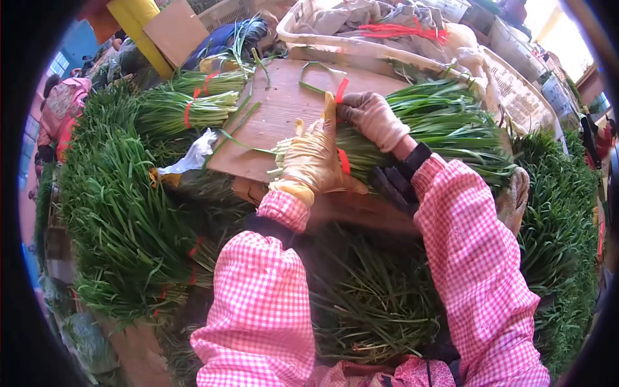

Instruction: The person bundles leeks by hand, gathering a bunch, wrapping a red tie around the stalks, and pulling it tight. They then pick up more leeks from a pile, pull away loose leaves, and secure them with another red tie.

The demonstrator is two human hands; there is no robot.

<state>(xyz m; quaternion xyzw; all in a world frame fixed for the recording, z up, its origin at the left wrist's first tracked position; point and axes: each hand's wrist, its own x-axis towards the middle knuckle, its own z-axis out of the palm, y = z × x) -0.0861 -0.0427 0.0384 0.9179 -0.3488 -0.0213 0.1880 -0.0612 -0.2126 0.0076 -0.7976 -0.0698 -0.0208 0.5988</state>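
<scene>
A bundle of long flat green leaves that look like chives lies across a wooden board, its pale cut ends to the left. My left hand, in a yellowish glove, grips the bundle near those ends, one finger pointing up beside a red tie strip. That strip goes round the bundle, and its upper end rises from the leaves. Pinched on this upper end is my right hand, in a pale glove with dark, stained fingertips. The underside of the bundle is hidden.
Tied chive bundles rest at the board's left, above a large leafy heap. Loose leaves lie below the board. Behind it stands a white basket with cloths and red strips. More greens are piled right.
</scene>
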